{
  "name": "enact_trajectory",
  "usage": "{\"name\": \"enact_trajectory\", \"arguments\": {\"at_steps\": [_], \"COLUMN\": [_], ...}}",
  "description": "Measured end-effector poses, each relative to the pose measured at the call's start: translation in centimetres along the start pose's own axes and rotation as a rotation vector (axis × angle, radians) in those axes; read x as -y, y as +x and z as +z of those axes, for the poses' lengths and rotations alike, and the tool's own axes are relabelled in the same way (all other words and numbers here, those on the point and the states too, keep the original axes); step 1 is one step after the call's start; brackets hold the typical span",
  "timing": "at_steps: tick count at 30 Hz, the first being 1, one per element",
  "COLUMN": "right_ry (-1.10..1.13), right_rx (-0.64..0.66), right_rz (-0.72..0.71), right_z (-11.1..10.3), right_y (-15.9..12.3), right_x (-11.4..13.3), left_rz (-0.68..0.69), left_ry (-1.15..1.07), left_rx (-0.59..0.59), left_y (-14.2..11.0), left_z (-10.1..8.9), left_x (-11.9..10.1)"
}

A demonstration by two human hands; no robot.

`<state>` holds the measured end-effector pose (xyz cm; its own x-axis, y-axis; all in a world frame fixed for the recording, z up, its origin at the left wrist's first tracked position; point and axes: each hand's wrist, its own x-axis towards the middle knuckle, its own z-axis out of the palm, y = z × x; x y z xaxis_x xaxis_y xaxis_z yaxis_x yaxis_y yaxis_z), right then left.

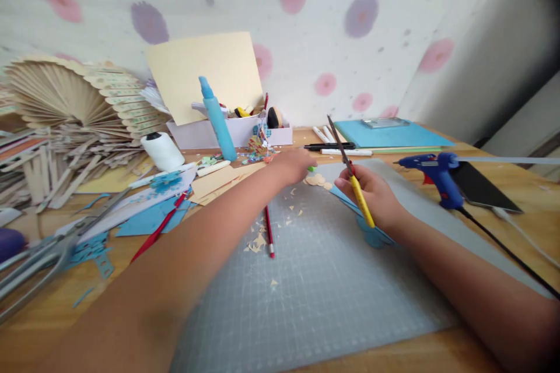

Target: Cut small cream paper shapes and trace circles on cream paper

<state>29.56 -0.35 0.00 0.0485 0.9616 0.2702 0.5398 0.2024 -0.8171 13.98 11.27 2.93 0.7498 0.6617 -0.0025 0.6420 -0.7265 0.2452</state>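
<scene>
My right hand (371, 192) is closed on scissors (361, 201) with a yellow handle and a bit of red, seen nearly edge-on, their dark blades pointing up. Below that hand, blue paper pieces (375, 235) lie on the grey cutting mat (306, 303). My left hand (294, 165) reaches to the mat's far edge with its fingers curled down. A small green thing (311, 168) shows at its fingertips; what the fingers hold is mostly hidden. Cream paper shapes (318, 181) lie between the two hands. Cream scraps (259, 240) are scattered beside a red pencil (268, 233).
A blue glue gun (437, 172) and a phone (485, 186) lie at right, their cables running forward. Large metal scissors (65, 245), blue paper and wooden sticks crowd the left. Behind stand a light-blue bottle (217, 119), a white box (196, 135) and white pens (345, 152).
</scene>
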Motion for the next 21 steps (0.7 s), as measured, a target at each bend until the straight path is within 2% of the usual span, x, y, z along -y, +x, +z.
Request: {"name": "enact_trajectory", "arguments": {"at_steps": [5,8,10,15,21], "right_ry": [-0.032,-0.051,-0.069,-0.086,-0.066], "right_rx": [0.071,0.15,0.205,0.3,0.31], "right_rz": [0.027,0.038,0.039,0.033,0.054], "right_z": [0.5,1.4,2.1,2.8,2.4], "right_y": [-0.4,-0.8,-1.2,-1.9,-1.7], "right_x": [0.1,0.3,0.5,1.0,0.8], "left_rz": [-0.103,-0.181,-0.215,-0.292,-0.339], "left_ry": [0.078,0.091,0.081,0.054,0.045], "left_rx": [0.057,0.09,0.094,0.116,0.276], "left_y": [-6.9,-10.6,-12.0,-12.2,-10.6], "left_z": [-2.4,-2.2,-1.5,-0.1,-1.1], "left_x": [3.1,5.0,5.7,5.5,4.2]}}
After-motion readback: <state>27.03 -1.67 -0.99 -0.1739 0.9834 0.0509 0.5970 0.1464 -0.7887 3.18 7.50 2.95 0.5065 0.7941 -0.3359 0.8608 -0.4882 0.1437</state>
